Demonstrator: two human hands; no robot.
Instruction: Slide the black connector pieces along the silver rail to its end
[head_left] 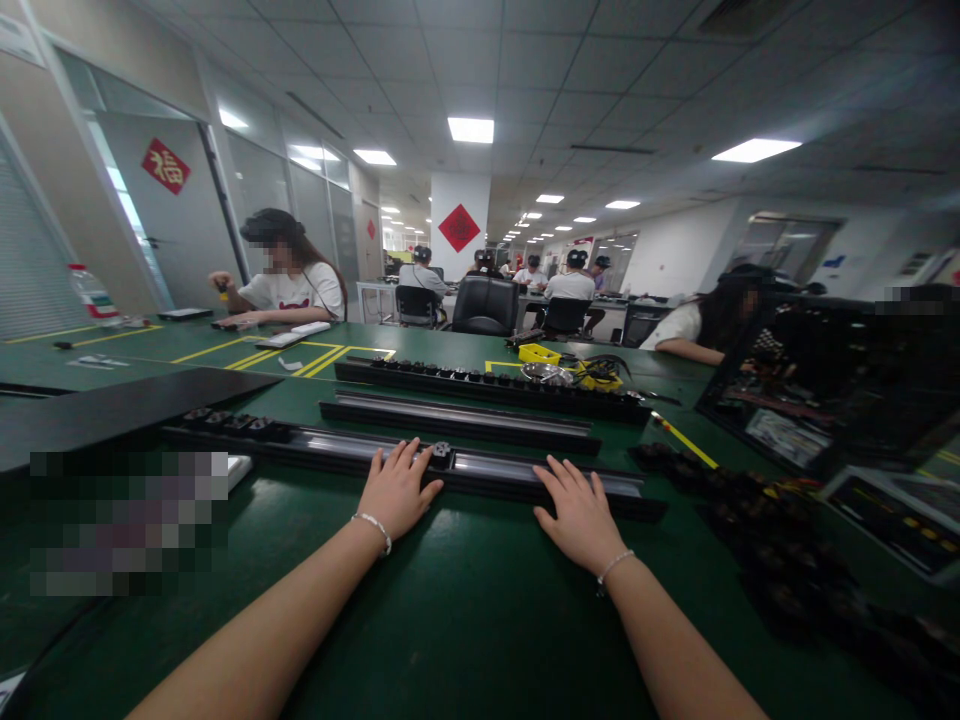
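My left hand (399, 487) rests with spread fingers on the nearest long black rail (487, 478), beside a small grey part (441, 450) set in its channel. Farther right along the same rail lies my right hand (577, 508), its fingers also apart and resting on the edge. Neither hand has anything gripped in it. Several black pieces (236, 422) sit in the left end of this rail. Behind it lies a second rail (465, 415) with a bare channel, and beyond that a third rail (480, 378) carries a row of small black parts.
Yellow trays (538, 354) and a metal dish (547, 373) stand behind the rails. A heap of black parts (795, 560) lies at the right, near a dark-framed panel (817, 400). A black sheet (135, 405) covers the left. People sit across and beyond the table.
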